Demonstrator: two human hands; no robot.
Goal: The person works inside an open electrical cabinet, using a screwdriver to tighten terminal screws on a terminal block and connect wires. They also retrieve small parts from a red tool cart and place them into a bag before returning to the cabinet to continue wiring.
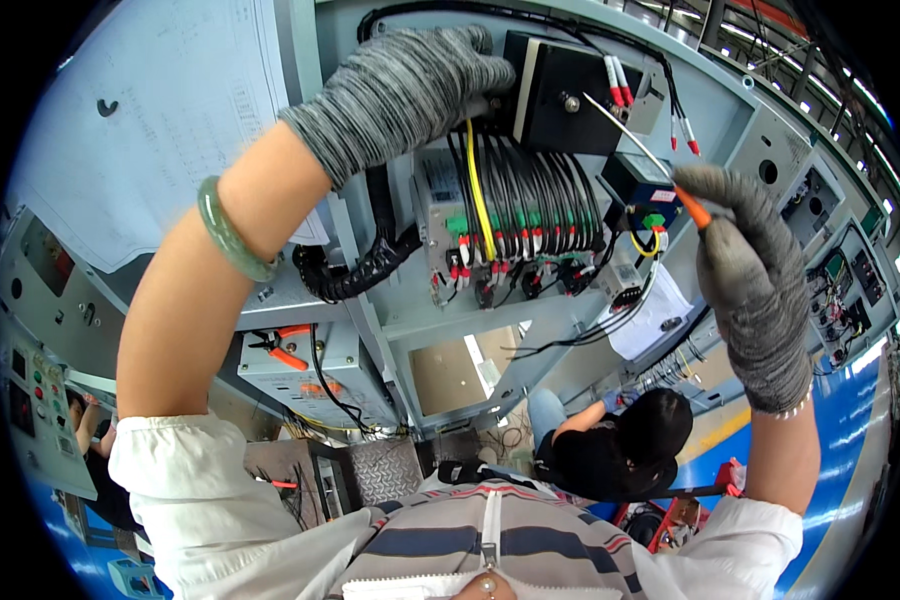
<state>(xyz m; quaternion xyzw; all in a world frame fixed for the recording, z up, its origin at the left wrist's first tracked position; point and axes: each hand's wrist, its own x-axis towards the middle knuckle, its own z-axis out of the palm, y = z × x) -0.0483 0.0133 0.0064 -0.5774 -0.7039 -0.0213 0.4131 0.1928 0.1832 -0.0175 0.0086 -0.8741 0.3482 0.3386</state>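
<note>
My right hand (755, 270), in a grey knit glove, is closed around a screwdriver (691, 206) with an orange handle. Its thin metal shaft slants up and left, and the tip stands over the face of a black box-shaped component (575, 98), close to a round metal stud. At that component's left side is my gloved left hand (415, 90), its fingers curled together; what they grip, if anything, is hidden. Below the left hand sits a grey module (440, 195) with a row of black wires, one yellow wire (478, 190) and green connectors.
Loose wires with red ends (618, 80) hang at the upper right. A black wrapped cable bundle (355, 275) bends along the frame. Paper drawings (170, 120) cover the left panel. Pliers with orange handles (288, 350) lie on a lower box. Another person (620, 445) sits below, right of centre.
</note>
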